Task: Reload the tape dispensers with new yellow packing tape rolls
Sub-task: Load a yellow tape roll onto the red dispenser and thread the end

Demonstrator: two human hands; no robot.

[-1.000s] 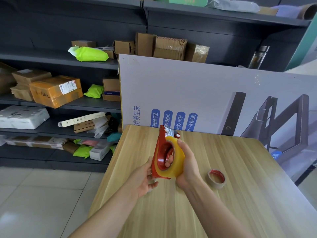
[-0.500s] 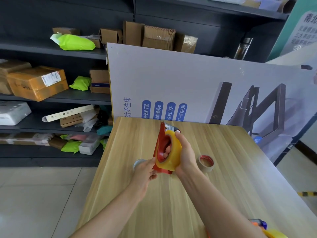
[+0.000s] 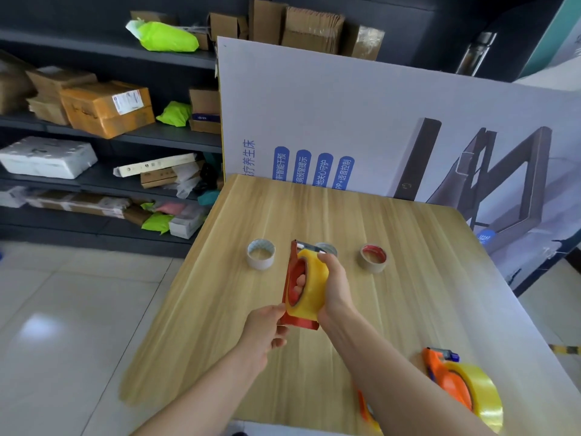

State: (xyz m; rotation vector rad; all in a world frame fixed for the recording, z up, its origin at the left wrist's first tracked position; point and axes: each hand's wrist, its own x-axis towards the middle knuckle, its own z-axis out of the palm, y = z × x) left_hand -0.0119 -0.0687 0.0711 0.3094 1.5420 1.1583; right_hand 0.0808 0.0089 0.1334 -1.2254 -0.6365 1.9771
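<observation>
Both bare forearms are reaching forward from the bottom edge of the view and converging in the middle. The right hand (image 3: 337,286) is wrapping around the yellow tape roll (image 3: 314,278) seated on the red tape dispenser (image 3: 300,322), its thumb lying along the top and its fingers (image 3: 300,283) poking through the hub opening. The left hand (image 3: 265,330) is sitting lower, palm turned inward, pinching the dispenser's bottom corner between thumb and fingertips.

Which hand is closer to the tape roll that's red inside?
Right. The right hand is just left of the red-cored roll; the left hand is farther left, nearer the person.
</observation>
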